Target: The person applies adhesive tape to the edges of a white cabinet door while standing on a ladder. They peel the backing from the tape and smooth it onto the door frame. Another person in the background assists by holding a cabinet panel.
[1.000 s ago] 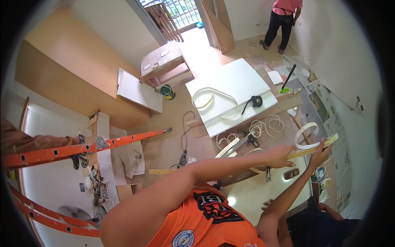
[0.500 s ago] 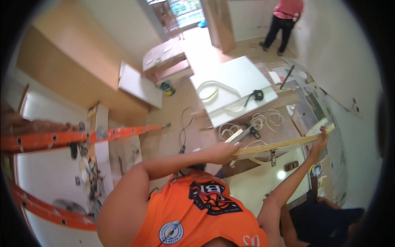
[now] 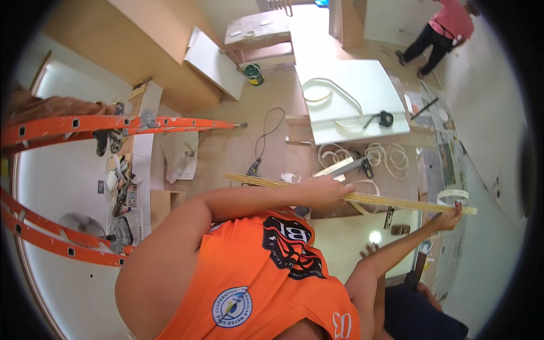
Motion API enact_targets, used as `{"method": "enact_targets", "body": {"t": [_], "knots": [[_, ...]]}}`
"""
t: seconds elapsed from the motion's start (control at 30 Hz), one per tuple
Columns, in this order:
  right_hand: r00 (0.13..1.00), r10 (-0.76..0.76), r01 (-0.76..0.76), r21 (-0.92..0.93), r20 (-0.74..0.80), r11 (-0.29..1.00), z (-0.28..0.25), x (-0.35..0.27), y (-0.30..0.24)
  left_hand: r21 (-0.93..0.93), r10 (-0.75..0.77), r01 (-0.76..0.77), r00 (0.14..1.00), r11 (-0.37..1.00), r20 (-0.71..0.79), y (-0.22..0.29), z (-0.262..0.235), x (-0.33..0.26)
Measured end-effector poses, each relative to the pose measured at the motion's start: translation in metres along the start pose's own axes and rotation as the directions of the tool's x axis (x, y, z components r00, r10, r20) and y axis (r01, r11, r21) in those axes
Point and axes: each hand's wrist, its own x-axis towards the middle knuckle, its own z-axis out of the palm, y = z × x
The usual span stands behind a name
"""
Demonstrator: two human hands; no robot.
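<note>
We hold a long thin wood strip [image 3: 396, 200]: left hand [image 3: 326, 191] closed around its middle, right hand [image 3: 451, 216] pinching the far end. Looks light, stiff but whippy; we judge a two-point grip steadies it, free end jutting left.

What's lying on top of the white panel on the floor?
On the white panel lie a loop of white edge banding and a black tape measure with a cord. Anything under the panel is hidden.
</note>
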Motion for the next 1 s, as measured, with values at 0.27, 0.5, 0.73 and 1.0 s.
{"method": "enact_targets", "body": {"t": [0.27, 0.5, 0.73, 1.0], "knots": [[0.997, -0.076, 0.076, 0.002, 0.017, 0.997, -0.015, 0.012, 0.042, -0.022, -0.047, 0.049, 0.996, 0.999, 0.074, 0.004, 0.002, 0.01], [0.938, 0.051, -0.051, -0.009, 0.342, 0.999, -0.001, 0.019, -0.02, 0.013, -0.085, 0.084, 0.992, 0.996, 0.09, 0.011, -0.013, 0.008], [0.836, 0.118, -0.263, 0.202, 0.535, 0.944, -0.02, 0.043, -0.04, 0.004, 0.342, -0.342, 0.939, 0.94, 0.026, 0.096, -0.032, 0.119], [0.874, 0.182, -0.356, 0.34, 0.45, 0.871, 0.006, 0.062, -0.052, 0.106, 0.378, -0.365, 0.911, 0.925, -0.165, 0.17, 0.019, 0.286]]}}
